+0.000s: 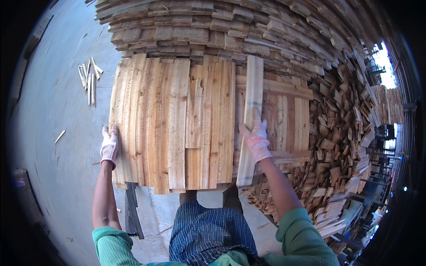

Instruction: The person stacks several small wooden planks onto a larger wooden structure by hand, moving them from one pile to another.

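Head view: the left hand (109, 146), in a white knit glove with a pink cuff, lies flat with fingers extended against the left edge of a layer of rough wooden slats (173, 124) in the centre of the frame; it presses the edge and grips nothing. The right hand (255, 137), gloved the same way, is closed around a single pale slat (251, 119) that runs from just right of centre at the top of the layer down to the lower centre. This slat lies parallel to the layer, immediately beside its right edge and over a wooden frame (284, 88) with crosswise boards, centre right. The layer of slats rests on a bench whose dark support (132, 208) shows in the lower left; how the bench top is built cannot be seen beneath the wood. A high stack of slats (213, 31) fills the top of the frame, and a loose heap of short offcuts (341, 137) fills the right side. A small cluster of thin sticks (90, 75) lies on the grey concrete floor (57, 133) at upper left. Green sleeves and striped trousers occupy the lower edge.
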A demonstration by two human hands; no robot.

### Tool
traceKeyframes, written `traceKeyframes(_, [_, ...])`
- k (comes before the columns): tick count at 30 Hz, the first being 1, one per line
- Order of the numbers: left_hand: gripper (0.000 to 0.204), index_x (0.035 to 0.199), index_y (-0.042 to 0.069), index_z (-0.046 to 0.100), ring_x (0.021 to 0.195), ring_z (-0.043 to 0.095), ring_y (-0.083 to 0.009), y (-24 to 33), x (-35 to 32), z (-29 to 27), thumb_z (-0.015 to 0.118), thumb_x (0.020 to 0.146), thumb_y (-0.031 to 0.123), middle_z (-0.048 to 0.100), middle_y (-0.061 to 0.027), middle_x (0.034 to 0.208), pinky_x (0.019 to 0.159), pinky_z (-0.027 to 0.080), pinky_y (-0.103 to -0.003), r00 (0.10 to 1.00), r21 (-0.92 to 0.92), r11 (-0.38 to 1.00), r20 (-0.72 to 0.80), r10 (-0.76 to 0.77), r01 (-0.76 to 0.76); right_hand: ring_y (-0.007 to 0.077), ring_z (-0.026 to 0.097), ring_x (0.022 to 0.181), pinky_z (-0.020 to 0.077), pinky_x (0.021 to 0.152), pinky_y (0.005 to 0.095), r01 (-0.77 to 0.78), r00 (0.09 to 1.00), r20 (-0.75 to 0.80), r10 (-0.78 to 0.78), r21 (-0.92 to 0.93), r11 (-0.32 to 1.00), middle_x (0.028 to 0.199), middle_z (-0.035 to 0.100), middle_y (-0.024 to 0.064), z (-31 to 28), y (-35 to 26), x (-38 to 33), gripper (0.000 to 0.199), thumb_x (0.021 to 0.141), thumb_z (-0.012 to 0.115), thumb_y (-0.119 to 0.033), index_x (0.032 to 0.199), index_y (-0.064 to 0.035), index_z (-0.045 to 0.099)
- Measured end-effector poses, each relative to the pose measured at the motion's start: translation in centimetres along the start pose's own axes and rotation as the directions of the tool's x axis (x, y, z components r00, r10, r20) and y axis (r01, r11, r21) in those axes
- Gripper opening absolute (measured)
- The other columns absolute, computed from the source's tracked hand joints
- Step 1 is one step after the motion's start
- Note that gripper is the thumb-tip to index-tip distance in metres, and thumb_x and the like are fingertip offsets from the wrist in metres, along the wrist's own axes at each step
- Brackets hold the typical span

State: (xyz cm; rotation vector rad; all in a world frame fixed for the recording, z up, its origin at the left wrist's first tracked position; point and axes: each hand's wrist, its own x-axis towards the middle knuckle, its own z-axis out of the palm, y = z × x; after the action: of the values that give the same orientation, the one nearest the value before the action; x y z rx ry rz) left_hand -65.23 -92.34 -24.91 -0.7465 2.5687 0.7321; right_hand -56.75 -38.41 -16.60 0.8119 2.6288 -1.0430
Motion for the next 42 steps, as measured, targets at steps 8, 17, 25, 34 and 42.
traceKeyframes(8, [0.07, 0.153, 0.001, 0.031, 0.137, 0.048, -0.0349, -5.2, 4.6, -0.1, 0.04, 0.106, 0.051, 0.045, -0.0214, 0.152, 0.11, 0.04, -0.041, 0.972, -0.139, 0.962, -0.043, 0.23, -0.234, 0.0493, 0.058, 0.114, 0.0502, 0.099, 0.0483, 0.039, 0.998, 0.059, -0.037, -0.038, 0.999, 0.135, 0.044, 0.0372, 5.8, 1.6, 4.0, 0.066, 0.095, 0.049, -0.012, 0.157, -0.0282, 0.035])
traceKeyframes(17, [0.072, 0.159, 0.009, 0.028, 0.132, 0.052, -0.0369, 17.9, -4.4, 5.0, 0.063, 0.096, 0.018, 0.049, -0.0248, 0.147, 0.11, 0.044, -0.043, 0.723, 0.485, 0.605, 0.084, 0.686, -0.631, 0.0469, 0.055, 0.123, 0.0467, 0.104, 0.0456, 0.265, 0.963, -0.107, -0.248, 0.184, 0.947, 0.139, 0.049, 0.0329, -5.3, 7.4, -7.0, 0.056, 0.101, 0.051, -0.039, 0.153, -0.0212, 0.04])
traceKeyframes(25, [0.047, 0.139, 0.004, 0.056, 0.128, 0.056, -0.0331, 38.2, -46.6, 29.1, 0.063, 0.097, 0.025, 0.062, -0.0198, 0.133, 0.109, 0.043, -0.041, -0.057, -0.514, 0.425, 0.684, 0.727, -0.744, 0.0352, 0.055, 0.129, 0.0436, 0.109, 0.0415, -0.247, 0.874, -0.325, 0.361, 0.344, 0.906, 0.135, 0.061, 0.0212, -19.2, 31.1, -31.4, 0.049, 0.097, 0.058, -0.029, 0.14, -0.0044, 0.054])
traceKeyframes(34, [0.069, 0.146, 0.011, 0.041, 0.115, 0.059, -0.0394, 59.3, -85.4, 41.1, 0.067, 0.09, 0.041, 0.055, -0.0226, 0.129, 0.092, 0.052, -0.051, -0.431, -0.085, -0.474, 0.579, 0.692, -0.876, 0.0339, 0.043, 0.142, 0.0379, 0.114, 0.0403, 0.031, 0.284, -0.296, 0.912, 0.953, 0.3, 0.155, 0.04, 0.0245, -46.0, 47.2, -27.3, 0.107, 0.086, 0.07, -0.054, 0.16, -0.0019, 0.013])
traceKeyframes(42, [0.084, 0.155, 0.013, 0.028, 0.107, 0.061, -0.0451, 57.9, -87.0, 42.4, 0.07, 0.089, 0.043, 0.053, -0.0249, 0.126, 0.089, 0.054, -0.053, -0.243, -0.101, -0.247, 0.715, 0.656, -0.964, 0.0416, 0.052, 0.131, 0.0407, 0.11, 0.0455, -0.187, 0.177, -0.228, 0.958, 0.947, 0.26, 0.142, 0.049, 0.0346, -45.6, 49.5, -25.6, 0.116, 0.079, 0.079, -0.051, 0.155, 0.0062, 0.012])
